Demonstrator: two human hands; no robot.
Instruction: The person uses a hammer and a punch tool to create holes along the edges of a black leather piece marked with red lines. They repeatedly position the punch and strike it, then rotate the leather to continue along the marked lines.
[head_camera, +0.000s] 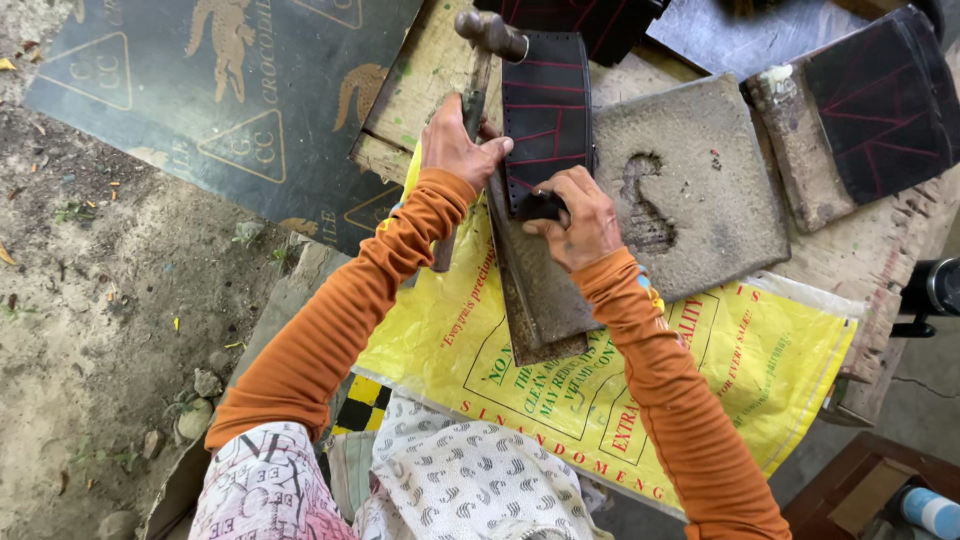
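Note:
My left hand (455, 145) grips the wooden handle of a hammer (478, 70), whose metal head points up at the top of the view. My right hand (578, 215) pinches a small dark tool against the near end of a black leather strip (545, 105) with red stitched lines. The strip lies on a narrow worn metal slab (535, 300) that runs toward me. Both arms wear orange sleeves.
A thick grey stone slab (700, 190) with a gouged hollow lies right of the strip. A yellow printed sack (740, 370) covers the wooden bench (420, 80). More black red-stitched pieces (880, 100) sit at the top right. Dirt ground and a dark printed board (200, 90) lie to the left.

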